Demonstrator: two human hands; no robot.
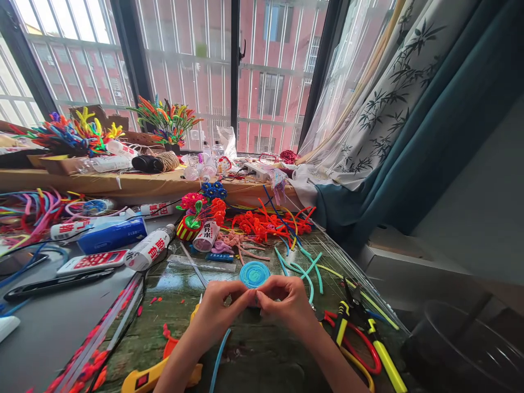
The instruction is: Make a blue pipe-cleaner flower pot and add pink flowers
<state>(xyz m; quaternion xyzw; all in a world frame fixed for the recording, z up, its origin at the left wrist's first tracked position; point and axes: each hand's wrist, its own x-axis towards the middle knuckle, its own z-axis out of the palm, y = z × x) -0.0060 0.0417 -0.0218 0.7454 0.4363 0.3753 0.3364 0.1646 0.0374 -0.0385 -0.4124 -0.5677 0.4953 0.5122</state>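
A flat round coil of blue pipe cleaner (254,274) stands out just beyond my fingertips. My left hand (231,305) pinches at its near edge, thumb and forefinger pressed together. From the other side my right hand (283,299) meets it with the same kind of pinch, the tips of both hands almost touching. Both hands grip the coil's near edge; the exact spot under the fingertips is hidden. A loose blue pipe cleaner (220,357) lies on the table beside my left forearm. Teal pipe cleaners (305,267) are strewn past my right hand.
Yellow-handled pliers (382,352) and red-handled scissors (368,349) lie at right, a yellow glue gun (143,377) at lower left. Farther back are orange pipe-cleaner pieces (262,224), a striped pot (189,226), a clear ruler (202,263) and labelled bottles (150,248). A dark bin (462,344) stands right.
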